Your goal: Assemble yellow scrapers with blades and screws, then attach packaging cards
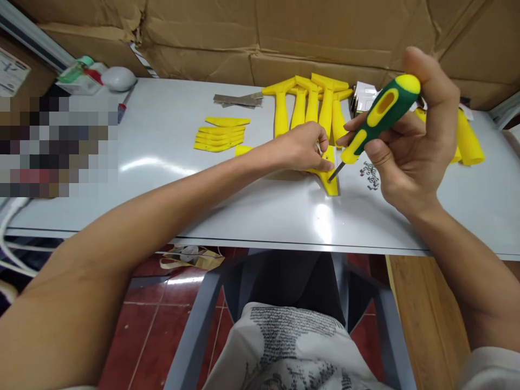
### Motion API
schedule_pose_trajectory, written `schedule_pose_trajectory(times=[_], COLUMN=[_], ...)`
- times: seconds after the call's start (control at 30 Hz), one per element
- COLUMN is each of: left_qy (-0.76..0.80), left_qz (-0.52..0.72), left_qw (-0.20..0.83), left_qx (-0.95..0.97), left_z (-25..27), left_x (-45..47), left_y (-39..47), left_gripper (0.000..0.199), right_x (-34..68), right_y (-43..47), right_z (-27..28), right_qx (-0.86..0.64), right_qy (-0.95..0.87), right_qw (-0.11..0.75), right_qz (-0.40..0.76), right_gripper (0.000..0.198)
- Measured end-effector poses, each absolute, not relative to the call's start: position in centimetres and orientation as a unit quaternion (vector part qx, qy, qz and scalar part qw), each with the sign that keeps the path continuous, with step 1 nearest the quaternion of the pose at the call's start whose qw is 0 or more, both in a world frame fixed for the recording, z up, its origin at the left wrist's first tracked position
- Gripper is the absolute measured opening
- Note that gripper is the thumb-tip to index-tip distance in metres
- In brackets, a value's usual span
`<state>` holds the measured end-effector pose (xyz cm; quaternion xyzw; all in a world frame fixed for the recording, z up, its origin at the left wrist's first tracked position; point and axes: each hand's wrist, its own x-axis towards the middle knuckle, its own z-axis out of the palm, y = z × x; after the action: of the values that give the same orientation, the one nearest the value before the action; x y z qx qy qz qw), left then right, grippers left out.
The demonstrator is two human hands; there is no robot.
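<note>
Yellow T-shaped piece (332,187): lies on the white tabletop (385,227), in front of you, near the front edge, its flared end pointing towards you. Your left hand (305,147) grasps it, thumb and forefinger bent onto its surface; the other fingers are partly hidden.

Your right hand (418,143) grips the green-and-yellow screwdriver (379,119), thumb on the lower handle and 1 finger raised against the butt end. The tool is tilted, butt up to the right; its tip touches the flared end of the piece. Whether the tip sits in a screw head, you cannot tell at this size.

Just right of the work: a loose scatter of small dark screws (370,176), on the tabletop. Behind your left hand: a row of yellow T-shaped handles (280,111), crossbars at the far end, some overlapping. Left of these: flat grey blades (238,100), stacked unevenly, and nearer you a group of narrow yellow strips (219,138), with 1 strip lying behind the rest. Far right, beyond your right hand: yellow hollow parts (470,140), partly covered by the hand.

Back of the table: brown cardboard (284,40) stands upright. Far left: a white rounded object (118,78).
</note>
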<state>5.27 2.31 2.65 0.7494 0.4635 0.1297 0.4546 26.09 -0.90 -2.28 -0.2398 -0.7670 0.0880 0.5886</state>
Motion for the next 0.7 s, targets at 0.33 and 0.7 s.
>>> schedule_pose_trajectory(times=[0.33,0.7], left_qy=[0.472,0.458], left_qz=[0.101,0.127], left_qw=[0.373,0.372], left_qx=[0.792,0.797], left_z=[3.6,3.1], left_x=[5.6,5.5], left_y=[1.7,2.0], left_gripper=[0.037,0.037], right_x=[26.0,26.9], right_y=[-1.8,-1.6], right_z=[-1.6,-0.9], right_qx=[-0.19,-0.17], right_qy=[-0.768,-0.783], right_qw=[0.597,0.55], right_qz=[0.137,0.238], right_gripper=[0.07,0.078])
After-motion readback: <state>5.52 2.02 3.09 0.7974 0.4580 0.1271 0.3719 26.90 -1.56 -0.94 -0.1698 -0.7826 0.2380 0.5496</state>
